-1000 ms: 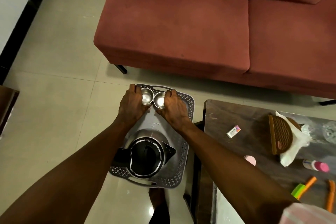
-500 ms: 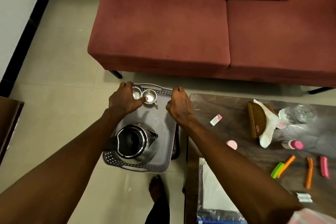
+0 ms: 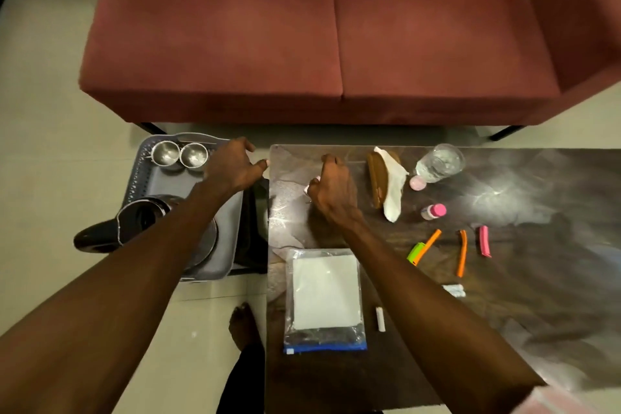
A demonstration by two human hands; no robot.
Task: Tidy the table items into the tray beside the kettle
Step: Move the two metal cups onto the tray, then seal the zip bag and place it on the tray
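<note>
Steel is gleaming at the far end of the tray (image 3: 232, 239), where 2 cups (image 3: 179, 154) are sitting side by side, with the kettle (image 3: 148, 222) taking up the near half. Left hand (image 3: 232, 166) is hovering at the tray's right edge, fingers loosely spread and carrying nothing.

Right hand (image 3: 331, 190) is hanging over the bench (image 3: 504, 296) near its left end, fingers curled downward. Something small and pale is peeking out at the fingertips on the left side, but I cannot tell whether the hand is pinching it or just covering it.

Plenty is waiting to be tidied, all lying to the right of that right hand: the brown holder (image 3: 378, 183) with a tissue (image 3: 393, 191), a glass (image 3: 440, 163), a pink cap (image 3: 417, 182), a small bottle (image 3: 433, 212), 2 orange sticks (image 3: 462, 252), a pink clip (image 3: 483, 241). The bag (image 3: 324, 301) is lying nearer the body, just below the right wrist, long axis running toward the person.

So the key relation: tray to the left, clutter to the right, and the right hand is clearly the nearer one for anything on the bench. My read is the tidying is barely underway, with every carry needing to cross leftward over the bench edge down to the tray.
</note>
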